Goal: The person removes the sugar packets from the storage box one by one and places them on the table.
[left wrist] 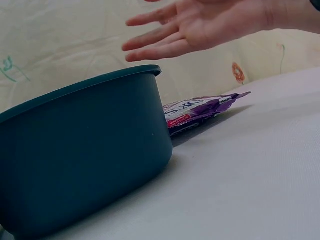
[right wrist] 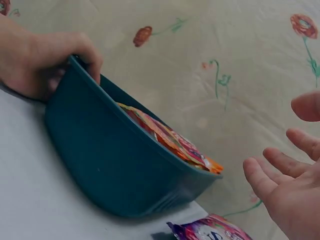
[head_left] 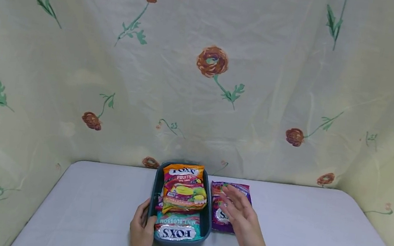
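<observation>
My left hand [head_left: 143, 228] grips the near left side of a dark teal plastic tub [head_left: 180, 244], its thumb over the rim. Inside the tub lie an orange Fox's fruits candy bag [head_left: 184, 190] on top and a mint-blossom Fox's candy bag [head_left: 177, 225] at the near end; a purple edge shows beneath the orange one. To the right of the tub, a purple Fox's candy bag [head_left: 220, 221] lies flat on the table. Over that bag hovers my right hand [head_left: 243, 224], fingers spread and nothing in them; in the left wrist view this hand [left wrist: 200, 27] is well above the bag.
A white-covered table [head_left: 299, 228] carries the tub and the loose bag. Behind its far edge hangs a cream curtain [head_left: 254, 139] with printed flowers, and it also runs along both sides.
</observation>
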`<state>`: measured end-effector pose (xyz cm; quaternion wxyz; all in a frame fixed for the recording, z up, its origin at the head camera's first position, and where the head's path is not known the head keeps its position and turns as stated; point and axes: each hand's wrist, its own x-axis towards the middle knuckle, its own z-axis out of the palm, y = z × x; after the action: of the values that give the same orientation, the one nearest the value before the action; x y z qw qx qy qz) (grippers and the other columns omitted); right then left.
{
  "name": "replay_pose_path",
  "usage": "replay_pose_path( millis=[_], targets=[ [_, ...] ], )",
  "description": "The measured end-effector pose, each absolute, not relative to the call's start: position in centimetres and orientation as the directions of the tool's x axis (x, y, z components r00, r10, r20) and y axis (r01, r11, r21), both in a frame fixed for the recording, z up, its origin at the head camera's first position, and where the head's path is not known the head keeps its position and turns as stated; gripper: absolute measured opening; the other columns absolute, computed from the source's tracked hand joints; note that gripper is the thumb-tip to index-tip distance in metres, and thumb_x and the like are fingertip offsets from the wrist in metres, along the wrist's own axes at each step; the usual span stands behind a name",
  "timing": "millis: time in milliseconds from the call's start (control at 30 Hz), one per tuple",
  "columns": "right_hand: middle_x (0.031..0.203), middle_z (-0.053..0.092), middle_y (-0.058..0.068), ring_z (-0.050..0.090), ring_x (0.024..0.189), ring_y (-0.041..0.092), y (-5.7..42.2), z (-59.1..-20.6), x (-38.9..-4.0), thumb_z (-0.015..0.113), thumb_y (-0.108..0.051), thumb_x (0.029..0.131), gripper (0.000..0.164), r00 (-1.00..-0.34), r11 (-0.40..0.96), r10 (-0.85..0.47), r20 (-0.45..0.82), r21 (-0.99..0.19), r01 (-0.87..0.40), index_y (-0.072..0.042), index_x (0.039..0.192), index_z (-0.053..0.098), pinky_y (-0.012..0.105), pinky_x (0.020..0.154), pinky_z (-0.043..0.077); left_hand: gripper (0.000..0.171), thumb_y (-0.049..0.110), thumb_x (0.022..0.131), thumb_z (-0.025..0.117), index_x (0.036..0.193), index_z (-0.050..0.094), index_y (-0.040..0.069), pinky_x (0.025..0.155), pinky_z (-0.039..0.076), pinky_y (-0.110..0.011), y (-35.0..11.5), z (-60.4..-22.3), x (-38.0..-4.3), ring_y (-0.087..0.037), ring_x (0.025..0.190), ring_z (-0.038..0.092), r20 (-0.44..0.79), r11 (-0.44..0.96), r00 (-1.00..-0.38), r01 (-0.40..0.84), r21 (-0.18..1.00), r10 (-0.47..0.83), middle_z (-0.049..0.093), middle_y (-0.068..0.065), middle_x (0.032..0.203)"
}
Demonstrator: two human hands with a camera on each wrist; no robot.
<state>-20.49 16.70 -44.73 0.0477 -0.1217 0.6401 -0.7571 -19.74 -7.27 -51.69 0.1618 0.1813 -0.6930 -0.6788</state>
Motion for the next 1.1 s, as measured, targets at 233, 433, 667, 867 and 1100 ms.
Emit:
replay_pose_path(
  millis=[233, 433, 667, 867, 1100],
  targets=[
    [0.154, 0.028, 0.011, 0.035, 0.139, 0.018, 14.6, -44.5, -20.0, 0.044, -0.018, 0.098, 0.051, -0.955, -0.197, -0.289, 0.068, -0.98, -0.01, -0.013, 0.146, 0.027, 0.026, 0.105, 0.042, 0.049, 0.001, 0.083, 0.05, 0.131, 0.052, 0.007, 0.104, 0.042, -0.047, -7.4, -51.8, -19.6, -0.03, 0.124, 0.052, -0.018, 0.01, -0.882, -0.025, 1.0, -0.471, 0.054, -0.017, 0.134],
    [0.154, 0.031, 0.004, 0.024, 0.145, 0.023, 12.5, -44.5, -19.5, 0.051, -0.018, 0.095, 0.051, -0.96, -0.089, -0.279, -0.002, -0.996, 0.028, -0.018, 0.143, 0.035, 0.027, 0.11, 0.032, 0.05, 0.001, 0.082, 0.05, 0.132, 0.052, 0.006, 0.105, 0.041, -0.048, -7.4, -51.7, -19.5, -0.031, 0.125, 0.051, -0.028, 0.009, -0.88, -0.037, 0.999, -0.474, 0.053, -0.018, 0.135],
    [0.154, 0.031, 0.003, 0.019, 0.146, 0.023, 10.7, -44.9, -19.8, 0.053, -0.019, 0.094, 0.053, -0.967, 0.005, -0.253, 0.006, -1.0, -0.008, -0.016, 0.144, 0.036, 0.039, 0.116, 0.019, 0.05, 0.002, 0.082, 0.049, 0.132, 0.051, 0.007, 0.106, 0.04, -0.049, -7.5, -51.6, -19.5, -0.032, 0.127, 0.05, -0.043, -0.005, -0.883, -0.047, 0.999, -0.467, 0.052, -0.017, 0.136],
    [0.155, 0.029, 0.009, 0.017, 0.146, 0.025, 9.6, -45.0, -20.4, 0.046, -0.004, 0.096, 0.045, -0.988, 0.101, -0.155, 0.017, -0.994, -0.033, -0.012, 0.14, 0.043, 0.039, 0.116, 0.019, 0.05, 0.002, 0.082, 0.05, 0.132, 0.052, 0.007, 0.106, 0.04, -0.048, -7.5, -51.6, -19.6, -0.031, 0.126, 0.05, -0.036, 0.001, -0.883, -0.041, 0.999, -0.467, 0.053, -0.017, 0.136],
    [0.156, 0.024, 0.012, 0.021, 0.144, 0.037, 8.2, -45.3, -21.4, 0.052, -0.014, 0.094, 0.037, -0.995, 0.367, -0.085, 0.052, -0.927, -0.08, -0.022, 0.13, 0.052, 0.062, 0.111, 0.021, 0.05, 0.002, 0.082, 0.051, 0.131, 0.052, 0.007, 0.106, 0.039, -0.048, -7.5, -51.7, -19.8, -0.032, 0.126, 0.05, -0.026, 0.009, -0.886, -0.034, 0.999, -0.464, 0.053, -0.017, 0.135]
  ],
)
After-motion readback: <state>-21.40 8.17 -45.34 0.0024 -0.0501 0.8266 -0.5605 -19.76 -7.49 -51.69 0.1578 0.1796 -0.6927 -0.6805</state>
